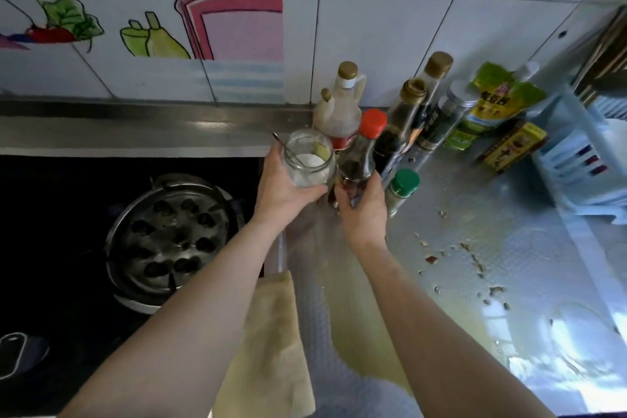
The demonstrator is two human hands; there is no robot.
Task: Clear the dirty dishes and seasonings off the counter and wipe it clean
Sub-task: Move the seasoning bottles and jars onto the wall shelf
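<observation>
Counter (509, 248): steel, crumbs and scraps scattered across it plus a yellowish spill, so wiping not started. Stove (68, 214) on the left with a lidded pot (169, 237). Cloth (271, 332) lies at the counter's front edge, untouched. Seasoning bottles (407, 105) bunched against the back wall, sauce pouch (498, 95) and box (512, 146) beside them. Left hand (281, 187) grips an open glass jar (308, 159) with white powder and a spoon inside. Right hand (363, 207) wraps a red-capped dark bottle (359, 156). Green-capped shaker (402, 190) stands just beside it. Judgement: early stage, seasonings being moved, no dishes visible.
</observation>
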